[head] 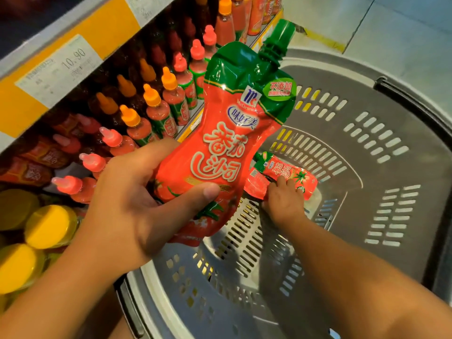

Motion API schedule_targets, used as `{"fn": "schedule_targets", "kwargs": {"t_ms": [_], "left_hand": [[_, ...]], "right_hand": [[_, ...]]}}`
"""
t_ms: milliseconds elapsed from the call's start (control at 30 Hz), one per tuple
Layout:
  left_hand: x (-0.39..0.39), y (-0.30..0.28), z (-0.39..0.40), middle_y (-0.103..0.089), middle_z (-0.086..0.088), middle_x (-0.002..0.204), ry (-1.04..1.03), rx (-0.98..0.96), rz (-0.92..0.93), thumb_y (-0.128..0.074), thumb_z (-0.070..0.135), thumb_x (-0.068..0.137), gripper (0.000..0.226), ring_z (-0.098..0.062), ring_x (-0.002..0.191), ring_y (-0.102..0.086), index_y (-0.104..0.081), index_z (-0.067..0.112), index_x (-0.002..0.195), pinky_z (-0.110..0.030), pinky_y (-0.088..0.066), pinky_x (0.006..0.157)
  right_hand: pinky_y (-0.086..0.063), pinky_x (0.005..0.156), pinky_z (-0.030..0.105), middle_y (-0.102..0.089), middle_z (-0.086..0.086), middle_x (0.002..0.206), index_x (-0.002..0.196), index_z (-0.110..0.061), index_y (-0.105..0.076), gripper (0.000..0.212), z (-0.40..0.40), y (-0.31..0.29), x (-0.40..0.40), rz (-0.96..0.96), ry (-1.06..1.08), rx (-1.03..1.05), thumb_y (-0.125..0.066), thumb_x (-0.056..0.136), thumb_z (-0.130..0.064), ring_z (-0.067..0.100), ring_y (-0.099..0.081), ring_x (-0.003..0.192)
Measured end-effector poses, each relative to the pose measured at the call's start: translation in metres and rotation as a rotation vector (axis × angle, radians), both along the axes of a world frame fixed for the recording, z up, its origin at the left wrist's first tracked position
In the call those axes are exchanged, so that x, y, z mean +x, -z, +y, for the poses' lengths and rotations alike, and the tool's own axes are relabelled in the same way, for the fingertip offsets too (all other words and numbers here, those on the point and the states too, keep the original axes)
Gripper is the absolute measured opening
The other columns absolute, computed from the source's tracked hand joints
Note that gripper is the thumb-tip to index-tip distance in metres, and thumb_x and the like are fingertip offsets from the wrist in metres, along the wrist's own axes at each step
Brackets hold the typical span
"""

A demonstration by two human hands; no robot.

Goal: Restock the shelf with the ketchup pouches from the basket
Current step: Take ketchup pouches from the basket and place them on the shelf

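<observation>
Item one: ketchup pouch (234,133), red with green top and green screw cap, printed "McCormick" with Chinese lettering beneath. My left hand (137,204) is gripping its lower part, thumb curled across the front and fingers wrapped behind, holding it tilted above the basket's left rim.

Item two: second pouch (286,174), same red label, lying on the floor of the grey slotted basket (367,167). My right hand (285,201) is reaching down, curled fingertips touching its lower edge; whether it is gripping, I cannot tell.

Item three: shelf tag (58,69) is reading "10.90", above rows of sauce bottles (156,111).
</observation>
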State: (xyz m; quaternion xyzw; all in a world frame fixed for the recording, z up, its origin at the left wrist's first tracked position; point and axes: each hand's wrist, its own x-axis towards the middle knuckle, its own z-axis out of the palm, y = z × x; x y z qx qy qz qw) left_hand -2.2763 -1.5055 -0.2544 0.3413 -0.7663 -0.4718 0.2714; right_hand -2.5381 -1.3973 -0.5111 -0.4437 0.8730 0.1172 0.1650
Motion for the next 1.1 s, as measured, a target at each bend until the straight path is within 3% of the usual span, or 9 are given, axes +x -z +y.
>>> {"fn": "schedule_targets", "kwargs": {"t_ms": [100,233,333,433,533,667,767,900,1100], "left_hand": [[-0.002,-0.002,-0.002,-0.076,-0.006,0.093,-0.005,0.001,0.004,-0.079,0.053,0.076,0.040,-0.028,0.079,-0.074,-0.071,0.029,0.108,-0.044,-0.059,0.061],[-0.006,-0.004,-0.003,-0.071,0.020,0.086,0.010,-0.044,-0.028,-0.075,0.054,0.076,0.023,0.008,0.067,-0.061,-0.069,0.041,0.094,-0.012,-0.047,0.057],[-0.005,-0.003,-0.003,-0.073,0.017,0.091,-0.037,-0.025,-0.050,-0.074,0.061,0.071,0.033,0.000,0.069,-0.065,-0.069,0.044,0.099,-0.029,-0.053,0.061],[-0.006,-0.003,-0.003,-0.074,0.013,0.091,-0.043,-0.004,-0.039,-0.074,0.063,0.069,0.035,-0.007,0.069,-0.068,-0.068,0.047,0.100,-0.037,-0.055,0.061],[-0.007,-0.001,-0.004,-0.075,0.009,0.091,-0.045,-0.007,-0.034,-0.074,0.062,0.068,0.036,-0.022,0.072,-0.070,-0.068,0.047,0.100,-0.042,-0.057,0.061],[-0.009,-0.003,-0.004,-0.075,0.015,0.092,-0.042,0.010,-0.032,-0.073,0.061,0.068,0.036,-0.014,0.072,-0.070,-0.067,0.046,0.100,-0.036,-0.055,0.061],[-0.009,-0.002,-0.004,-0.076,0.016,0.092,-0.040,0.038,-0.019,-0.074,0.060,0.067,0.037,-0.014,0.073,-0.072,-0.068,0.046,0.101,-0.036,-0.055,0.062],[-0.009,-0.001,-0.003,-0.077,0.016,0.093,-0.052,0.064,-0.008,-0.075,0.060,0.065,0.036,-0.017,0.078,-0.075,-0.070,0.051,0.100,-0.042,-0.058,0.062],[-0.010,-0.003,-0.004,-0.075,0.018,0.094,-0.059,0.004,-0.065,-0.072,0.065,0.065,0.032,-0.016,0.075,-0.073,-0.067,0.056,0.095,-0.041,-0.058,0.062]], "right_hand": [[-0.051,0.084,0.045,-0.065,0.011,0.114,0.121,-0.017,-0.063,0.033,-0.003,-0.007,0.012,-0.150,0.063,-0.080,-0.060,0.095,-0.036,0.035,-0.064,0.106],[-0.049,0.075,0.041,-0.068,0.012,0.106,0.116,-0.015,-0.053,0.023,-0.005,-0.019,0.022,-0.348,0.247,-0.187,-0.057,0.097,-0.026,0.037,-0.066,0.096],[-0.047,0.078,0.040,-0.065,0.014,0.107,0.119,-0.009,-0.053,0.031,-0.009,-0.031,0.012,-0.544,0.390,-0.163,-0.060,0.097,-0.030,0.034,-0.063,0.096],[-0.050,0.075,0.040,-0.064,0.010,0.090,0.096,-0.012,-0.057,0.021,-0.016,-0.053,0.000,-0.752,0.582,-0.185,-0.067,0.091,-0.029,0.027,-0.063,0.084],[-0.057,0.085,0.046,-0.065,0.018,0.101,0.094,-0.013,-0.057,0.019,-0.027,-0.075,-0.010,-0.885,0.680,-0.106,-0.072,0.088,-0.022,0.028,-0.064,0.091],[-0.054,0.051,0.026,-0.074,0.006,0.068,0.106,-0.006,-0.062,0.015,-0.037,-0.104,-0.019,-1.155,0.777,-0.082,-0.062,0.097,-0.018,0.017,-0.070,0.056],[-0.048,0.053,0.022,-0.073,0.003,0.063,0.108,-0.010,-0.063,0.014,-0.036,-0.115,-0.027,-1.184,0.829,-0.143,-0.063,0.099,-0.020,0.010,-0.065,0.048],[-0.058,0.048,0.027,-0.074,0.023,0.103,0.119,-0.005,-0.068,0.031,-0.030,-0.104,-0.037,-1.177,1.059,-0.384,-0.076,0.092,-0.017,0.019,-0.071,0.058],[-0.062,0.092,0.047,-0.070,0.029,0.114,0.108,0.002,-0.060,0.019,-0.034,-0.092,-0.039,-1.393,1.348,-0.861,-0.042,0.100,0.003,0.044,-0.072,0.110]]}}
